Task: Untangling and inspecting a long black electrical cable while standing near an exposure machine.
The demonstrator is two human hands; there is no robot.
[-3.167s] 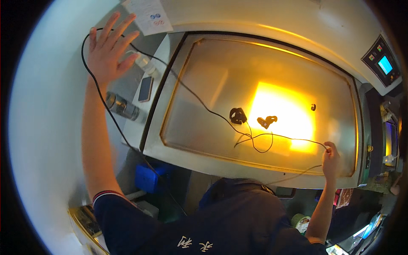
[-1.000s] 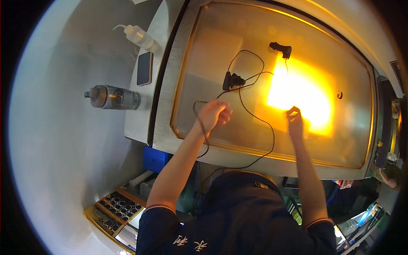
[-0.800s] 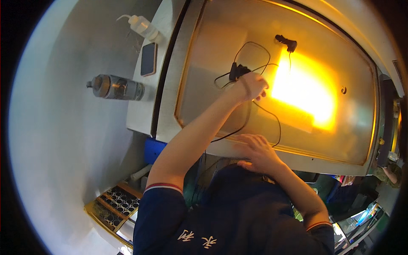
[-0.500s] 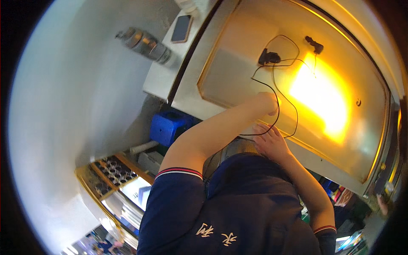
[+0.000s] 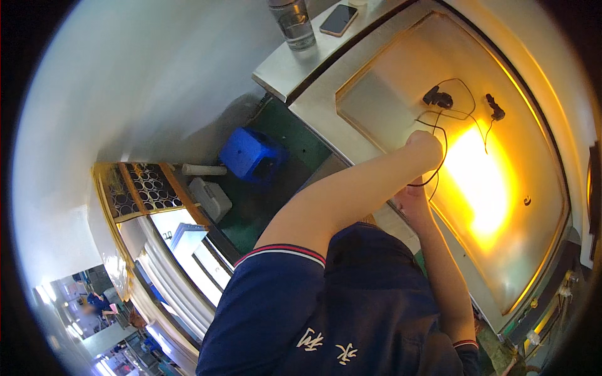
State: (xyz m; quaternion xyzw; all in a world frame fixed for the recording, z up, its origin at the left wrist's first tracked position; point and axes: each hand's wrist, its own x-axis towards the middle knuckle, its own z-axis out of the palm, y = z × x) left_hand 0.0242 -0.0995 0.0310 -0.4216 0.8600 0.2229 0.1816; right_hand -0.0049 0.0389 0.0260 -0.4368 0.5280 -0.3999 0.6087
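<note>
Smooth metal worktable point(image 5: 382, 84), matt black plastic cable point(image 5: 446, 149), glossy transparent bottle point(image 5: 296, 28), navy cloth shirt point(image 5: 376, 297)

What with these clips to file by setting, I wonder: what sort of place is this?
Most likely a workshop or factory floor: a broad metal worktop bears a bright yellow patch of light and black corded items, and another person in dark blue shows in the background.
</note>
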